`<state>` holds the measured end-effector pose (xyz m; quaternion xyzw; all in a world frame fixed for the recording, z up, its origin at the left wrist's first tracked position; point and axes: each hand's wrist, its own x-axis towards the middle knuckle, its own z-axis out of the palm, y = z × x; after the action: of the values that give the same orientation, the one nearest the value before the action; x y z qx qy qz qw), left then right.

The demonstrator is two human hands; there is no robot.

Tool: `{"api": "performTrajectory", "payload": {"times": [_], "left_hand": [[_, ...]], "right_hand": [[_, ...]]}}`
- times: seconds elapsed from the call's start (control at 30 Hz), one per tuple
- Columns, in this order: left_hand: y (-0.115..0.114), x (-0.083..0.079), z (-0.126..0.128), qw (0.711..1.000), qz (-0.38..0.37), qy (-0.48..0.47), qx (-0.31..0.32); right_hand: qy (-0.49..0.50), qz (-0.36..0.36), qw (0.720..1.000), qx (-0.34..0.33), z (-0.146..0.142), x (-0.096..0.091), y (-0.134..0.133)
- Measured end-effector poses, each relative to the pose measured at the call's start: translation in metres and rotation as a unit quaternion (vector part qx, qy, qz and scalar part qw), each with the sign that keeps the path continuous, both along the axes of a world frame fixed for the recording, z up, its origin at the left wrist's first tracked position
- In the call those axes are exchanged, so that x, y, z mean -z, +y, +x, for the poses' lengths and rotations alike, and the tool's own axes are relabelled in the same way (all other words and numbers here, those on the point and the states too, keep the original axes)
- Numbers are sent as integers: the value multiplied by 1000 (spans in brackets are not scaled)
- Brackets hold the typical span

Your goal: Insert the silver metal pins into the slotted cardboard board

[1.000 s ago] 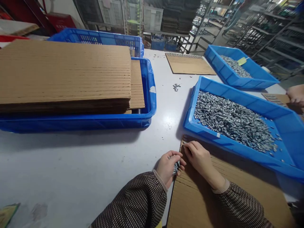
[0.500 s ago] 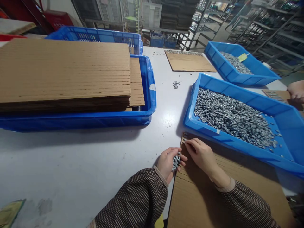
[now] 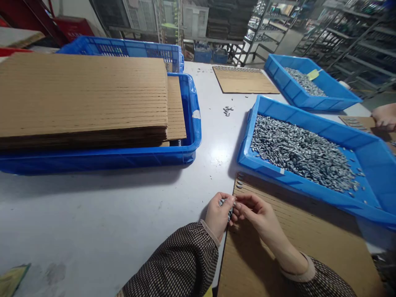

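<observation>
My left hand (image 3: 219,214) is cupped round a small heap of grey, spindle-shaped metal pieces (image 3: 230,213). Thumb and forefinger of my right hand (image 3: 255,212) come together at the edge of that heap; whether a piece is between them is hidden. Both hands are over the left edge of a slotted cardboard sheet (image 3: 247,264). At its upper left corner, a few of the same metal pieces (image 3: 239,182) lie one below another along the edge. Just beyond the sheet stands a blue tray (image 3: 262,165) holding a large pile of these pieces (image 3: 303,152).
Left, a stack of cardboard sheets (image 3: 83,95) rests in a blue crate (image 3: 148,159). Loose pieces (image 3: 228,110) lie mid-table. Behind are another cardboard sheet (image 3: 244,82) and a second blue tray (image 3: 334,103). At the right edge, another person's hand (image 3: 385,117) is over a sheet.
My right hand has moved from the sheet's upper left corner down to the heap in my left hand. The pieces at that corner are now uncovered. My left thumb has closed further over the heap.
</observation>
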<state>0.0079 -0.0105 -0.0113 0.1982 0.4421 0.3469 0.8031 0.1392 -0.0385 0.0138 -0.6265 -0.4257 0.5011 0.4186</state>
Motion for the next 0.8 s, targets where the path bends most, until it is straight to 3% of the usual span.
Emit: {"api": "performTrajectory", "payload": {"times": [0.27, 0.6, 0.67, 0.73, 0.8], "left_hand": [[-1, -3, -1, 998, 45, 31, 25], [0, -3, -1, 1000, 18, 5, 10], [2, -7, -1, 1000, 10, 2, 3], [4, -11, -2, 1000, -6, -4, -14], [6, -14, -3, 999, -31, -17, -28]], "right_hand": [[5, 21, 999, 37, -3, 1, -7], [100, -21, 994, 28, 6, 9, -4], [48, 7, 998, 31, 12, 13, -2], [-80, 82, 993, 31, 20, 18, 3], [-250, 186, 950, -4, 28, 25, 10]]}}
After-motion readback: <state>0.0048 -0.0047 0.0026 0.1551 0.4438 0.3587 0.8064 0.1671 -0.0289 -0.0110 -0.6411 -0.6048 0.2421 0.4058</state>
